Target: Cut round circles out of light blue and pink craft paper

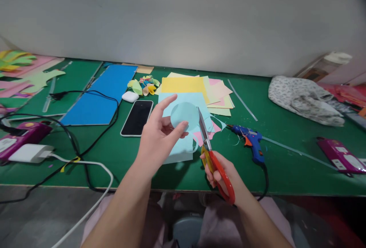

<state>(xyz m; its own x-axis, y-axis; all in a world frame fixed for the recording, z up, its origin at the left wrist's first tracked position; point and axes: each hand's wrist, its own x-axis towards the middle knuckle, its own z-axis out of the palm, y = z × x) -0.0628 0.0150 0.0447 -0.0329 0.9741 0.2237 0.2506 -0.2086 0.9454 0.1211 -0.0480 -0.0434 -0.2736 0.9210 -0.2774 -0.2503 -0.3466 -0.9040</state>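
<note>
Between the thumb and fingers of my left hand point(161, 130) is a round disc of light blue paper point(185, 115). My right hand point(223, 172) grips a pair of scissors point(210, 151) with red and yellow handles. The blades point up and away, close along the right edge of the disc; whether they touch it I cannot tell. Below the disc, a curled blue paper strip point(195, 144) hangs near the scissors. More light blue paper sheets point(177, 157) lie on the table beneath my hands.
Coloured paper sheets point(183, 85) are stacked behind. A blue glue gun point(250, 139) lies right of the scissors. A phone point(137, 118), a white case point(130, 96) and paper flowers point(144, 85) sit left. Cables point(97, 164) cross the green table's left side. A patterned pouch point(303, 101) lies right.
</note>
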